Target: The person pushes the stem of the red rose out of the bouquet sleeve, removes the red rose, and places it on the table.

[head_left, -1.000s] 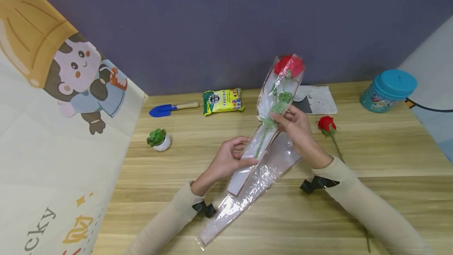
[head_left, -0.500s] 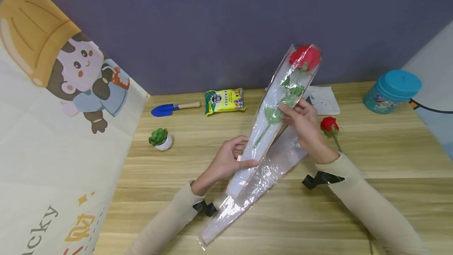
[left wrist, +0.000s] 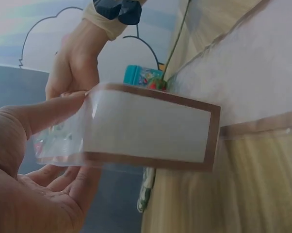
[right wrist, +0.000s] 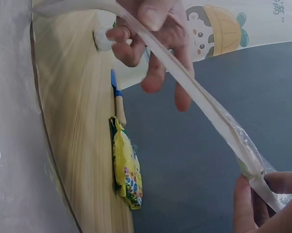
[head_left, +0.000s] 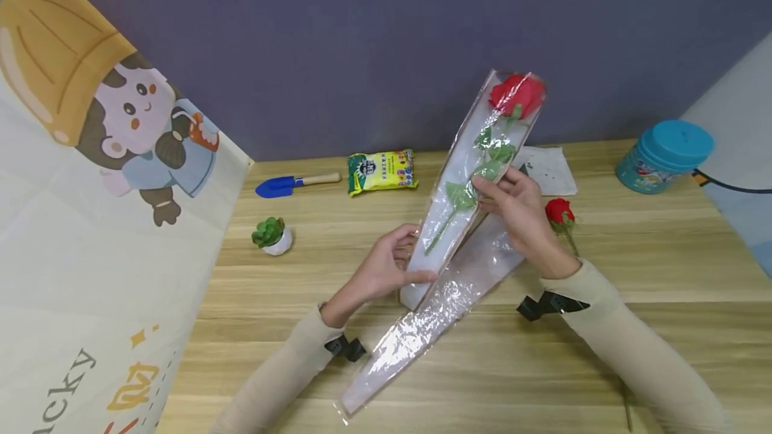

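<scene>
A red rose with green stem sits inside a clear plastic sleeve with brown edging, held tilted above the wooden table. My left hand pinches the sleeve's narrow lower end. My right hand grips the sleeve at mid-length near the leaves. A second, empty clear sleeve lies flat on the table beneath. Another loose red rose lies on the table just right of my right hand.
A blue trowel, a yellow-green packet, a small potted succulent, a white paper and a teal jar sit toward the back. A cartoon-printed panel stands at the left.
Both hands have lifted the sleeved rose higher and tilted it more upright; its lower end has risen off the empty sleeve. The left hand slid slightly up and right.
</scene>
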The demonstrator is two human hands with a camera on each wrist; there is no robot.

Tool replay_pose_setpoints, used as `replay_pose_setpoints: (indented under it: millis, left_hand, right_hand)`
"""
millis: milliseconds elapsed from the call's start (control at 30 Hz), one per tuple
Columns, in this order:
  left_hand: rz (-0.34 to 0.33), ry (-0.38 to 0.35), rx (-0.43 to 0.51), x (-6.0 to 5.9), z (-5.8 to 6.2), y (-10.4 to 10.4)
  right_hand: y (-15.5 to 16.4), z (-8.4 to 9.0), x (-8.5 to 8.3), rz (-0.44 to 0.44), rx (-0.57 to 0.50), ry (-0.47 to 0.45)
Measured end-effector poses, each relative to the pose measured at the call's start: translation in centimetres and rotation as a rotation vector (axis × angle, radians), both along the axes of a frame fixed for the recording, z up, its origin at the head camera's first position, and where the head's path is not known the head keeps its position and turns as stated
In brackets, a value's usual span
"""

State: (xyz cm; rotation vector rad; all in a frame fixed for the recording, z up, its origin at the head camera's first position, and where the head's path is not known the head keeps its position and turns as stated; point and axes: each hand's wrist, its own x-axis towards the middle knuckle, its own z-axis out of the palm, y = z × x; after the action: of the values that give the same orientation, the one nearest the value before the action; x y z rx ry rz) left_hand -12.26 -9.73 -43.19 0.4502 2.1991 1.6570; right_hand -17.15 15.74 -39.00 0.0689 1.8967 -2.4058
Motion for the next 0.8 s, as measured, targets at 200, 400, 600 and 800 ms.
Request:
replay_pose_setpoints:
  millis: [200,400,600,800]
  left_hand:
    - [0.05,0.062,0.056,-0.7,0.7,0.3]
    - [0.079,0.037,0.158,-1.1,0.9,0.9]
    - [0.062,0.001,0.172,-1.1,0.8,1.5]
    - [0.065,0.017,0.192,-0.9,0.8,1.6]
  right_hand:
    - [0.0,0.3,0.2,0.01,0.047,0.012]
    - [-0.1,0.1,0.4,0.014,0.091,0.027]
    - [-0.3,0.1,0.5,0.008,0.15,0.036]
    - [-0.6,-0.1,0.7,0.002,0.178,0.083]
